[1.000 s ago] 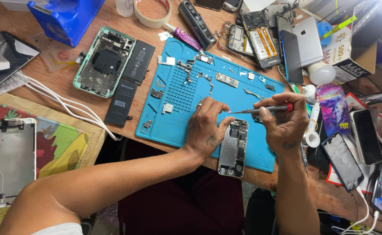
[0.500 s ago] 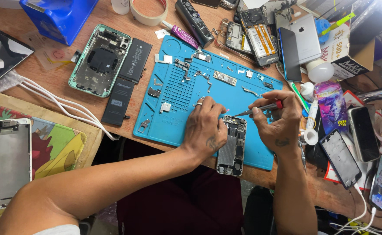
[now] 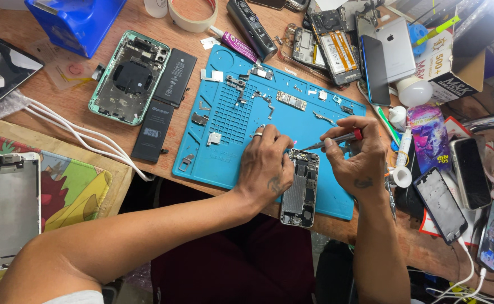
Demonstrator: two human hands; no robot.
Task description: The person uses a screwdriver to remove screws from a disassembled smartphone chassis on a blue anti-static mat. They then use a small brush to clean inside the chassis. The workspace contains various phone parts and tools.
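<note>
The fingers [image 3: 342, 147] of the right hand [image 3: 358, 157] are clenched around a slim screwdriver [image 3: 332, 140] with a red band near its handle, its tip pointing left toward the top end of an opened phone [image 3: 300, 188]. The left hand [image 3: 265, 166] rests on the left edge of that phone, its fingers curled and pressing down beside the phone's top end; whether they pinch any small part cannot be told. A ring shows on one left finger.

The opened phone lies lengthwise on the near right part of a blue repair mat [image 3: 230, 112], its bare innards facing up. The mat sits on a wooden counter [image 3: 72, 107] and carries small metal brackets and screws scattered over its far half.

Left of the mat lie a green phone housing [image 3: 129, 79] and two black batteries [image 3: 164, 104], with white cables [image 3: 72, 132] running past them. To the right of the right hand stand several other phones [image 3: 469, 171] and a white tube [image 3: 403, 155].
</note>
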